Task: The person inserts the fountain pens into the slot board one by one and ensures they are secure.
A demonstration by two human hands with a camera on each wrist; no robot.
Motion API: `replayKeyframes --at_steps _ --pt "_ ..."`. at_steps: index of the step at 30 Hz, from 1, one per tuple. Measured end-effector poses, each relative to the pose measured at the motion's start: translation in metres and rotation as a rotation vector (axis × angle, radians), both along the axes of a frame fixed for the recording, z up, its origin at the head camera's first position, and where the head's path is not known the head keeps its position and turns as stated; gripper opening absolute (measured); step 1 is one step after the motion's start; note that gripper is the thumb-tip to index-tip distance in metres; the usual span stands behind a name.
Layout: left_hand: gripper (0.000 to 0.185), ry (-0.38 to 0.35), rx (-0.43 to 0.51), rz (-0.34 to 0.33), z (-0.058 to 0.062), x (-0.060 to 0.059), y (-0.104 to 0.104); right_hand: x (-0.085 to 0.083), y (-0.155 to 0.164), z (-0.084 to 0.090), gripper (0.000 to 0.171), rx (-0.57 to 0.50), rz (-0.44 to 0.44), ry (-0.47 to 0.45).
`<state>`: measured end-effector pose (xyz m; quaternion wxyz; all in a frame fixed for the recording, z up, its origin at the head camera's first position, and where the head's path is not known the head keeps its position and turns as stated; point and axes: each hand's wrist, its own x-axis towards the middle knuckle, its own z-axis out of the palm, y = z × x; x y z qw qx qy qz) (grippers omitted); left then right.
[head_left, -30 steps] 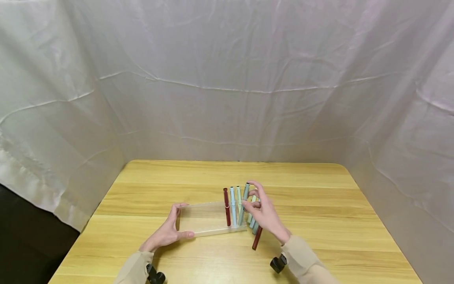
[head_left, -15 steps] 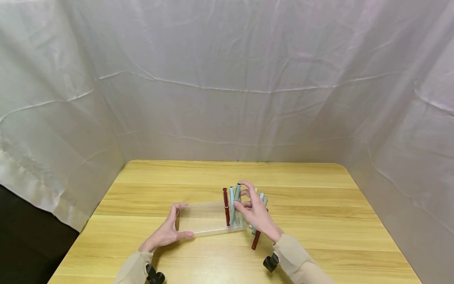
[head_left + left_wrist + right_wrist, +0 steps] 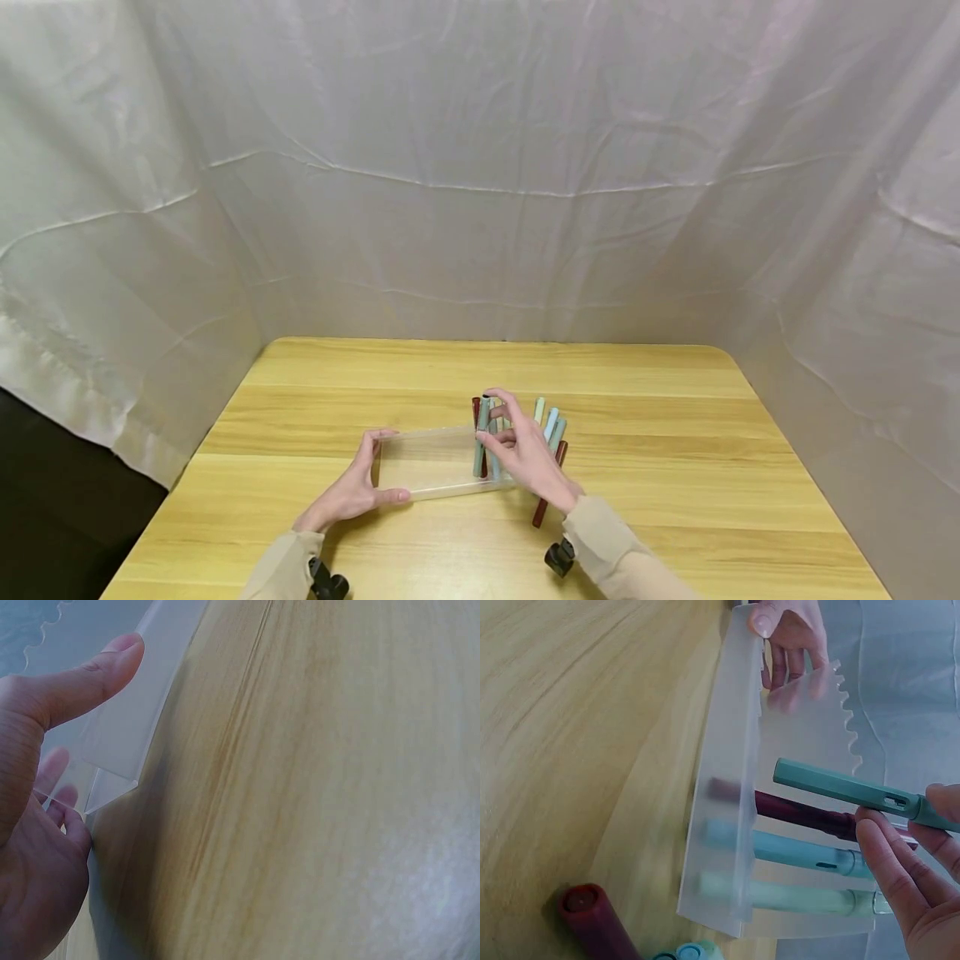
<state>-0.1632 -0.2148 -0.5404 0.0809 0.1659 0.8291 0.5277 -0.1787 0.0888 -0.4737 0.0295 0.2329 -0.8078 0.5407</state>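
Note:
A clear plastic tray lies on the wooden table. My left hand grips its left end, thumb on the near wall. My right hand pinches a grey-green pen by one end, holding it above the tray's right part. In the right wrist view this pen hangs over a dark red pen, a light blue pen and a pale green pen that lie side by side in the tray.
Right of the tray several loose pens lie on the table: pale green, light blue, grey and dark red. White cloth walls in the table's back and sides.
My right hand has carried the grey-green pen leftward, from the tray's right edge to above the dark red pen. The left hand and tray have stayed put.

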Motion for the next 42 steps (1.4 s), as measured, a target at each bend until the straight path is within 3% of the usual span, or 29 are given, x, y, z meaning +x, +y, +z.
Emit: replayKeyframes --at_steps 14,29,35,42 --pt "0.091 0.018 -0.005 0.007 0.000 0.000 0.001 0.002 -0.010 -0.006 0.056 0.058 0.005 0.116" --pt "0.091 0.002 0.003 0.009 0.000 0.000 0.002 0.006 -0.012 -0.010 0.063 0.132 0.004 0.123" --pt "0.091 0.000 0.004 0.011 0.001 0.000 0.002 0.007 -0.012 -0.012 0.065 0.160 0.032 0.084" --pt "0.092 0.017 -0.013 0.012 0.002 0.000 0.002 0.007 -0.013 -0.015 0.059 0.181 0.055 0.096"
